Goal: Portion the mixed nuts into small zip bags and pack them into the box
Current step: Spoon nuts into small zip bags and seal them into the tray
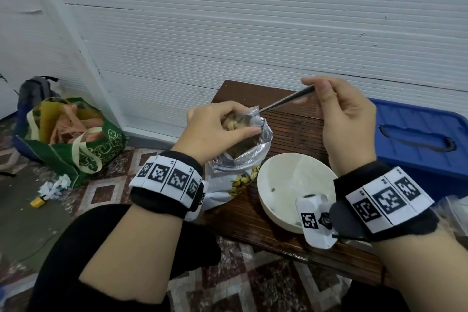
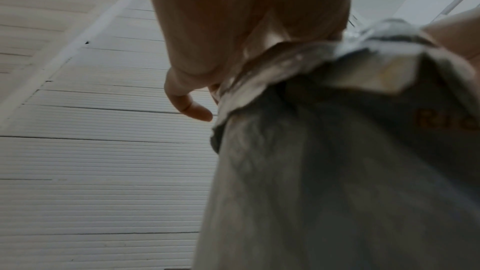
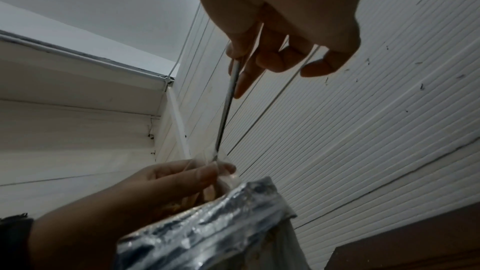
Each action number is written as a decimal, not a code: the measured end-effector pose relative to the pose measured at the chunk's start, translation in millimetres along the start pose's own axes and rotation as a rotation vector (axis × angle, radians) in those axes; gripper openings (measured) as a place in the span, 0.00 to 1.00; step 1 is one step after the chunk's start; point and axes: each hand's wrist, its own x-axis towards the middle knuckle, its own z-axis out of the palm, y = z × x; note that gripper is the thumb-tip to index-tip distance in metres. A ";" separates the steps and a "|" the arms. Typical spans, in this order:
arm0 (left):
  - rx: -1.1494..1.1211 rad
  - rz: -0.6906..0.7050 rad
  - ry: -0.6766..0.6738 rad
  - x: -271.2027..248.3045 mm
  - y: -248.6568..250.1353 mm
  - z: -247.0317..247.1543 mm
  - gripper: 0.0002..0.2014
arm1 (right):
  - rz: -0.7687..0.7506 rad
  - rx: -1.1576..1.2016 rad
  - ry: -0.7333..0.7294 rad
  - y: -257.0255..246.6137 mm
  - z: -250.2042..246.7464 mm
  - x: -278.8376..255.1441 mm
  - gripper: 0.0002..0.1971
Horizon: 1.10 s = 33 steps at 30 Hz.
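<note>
On the low wooden table (image 1: 298, 132) stands an open foil nut bag (image 1: 240, 162). My left hand (image 1: 236, 119) pinches a small clear zip bag (image 1: 234, 124) with nuts inside, just above the foil bag's mouth. My right hand (image 1: 316, 86) pinches the handle of a metal spoon (image 1: 283, 101), whose far end reaches into the small bag. The right wrist view shows the spoon (image 3: 228, 108) entering the clear zip bag (image 3: 224, 171) between my left hand's fingers (image 3: 182, 176), over the foil bag (image 3: 207, 233). The foil bag (image 2: 337, 151) fills the left wrist view.
A white bowl (image 1: 286, 167), nearly empty, sits at the table's near right under my right wrist. A blue lidded box (image 1: 415, 139) stands to the right, with clear plastic bags (image 1: 452, 208) near it. On the floor to the left are a green tote (image 1: 83, 154) and a backpack (image 1: 35, 91).
</note>
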 end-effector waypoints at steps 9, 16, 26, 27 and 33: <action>-0.079 -0.049 0.013 -2.7 5.5 -12.1 0.10 | -0.056 0.032 0.209 -1.5 -12.2 4.4 0.10; -0.154 -0.077 0.062 -2.9 0.6 -23.8 0.11 | -0.001 -0.045 0.241 7.8 -13.7 2.1 0.10; -0.198 -0.095 0.059 -4.9 1.1 -20.9 0.24 | -0.119 -0.458 -0.163 28.9 28.7 -31.1 0.13; -0.198 -0.095 0.057 -5.3 2.0 -20.4 0.24 | -0.111 -0.518 -0.210 29.3 31.1 -31.3 0.13; -0.197 -0.089 0.058 -7.7 7.4 -20.7 0.18 | -0.043 -0.787 -0.337 21.2 34.6 -25.9 0.13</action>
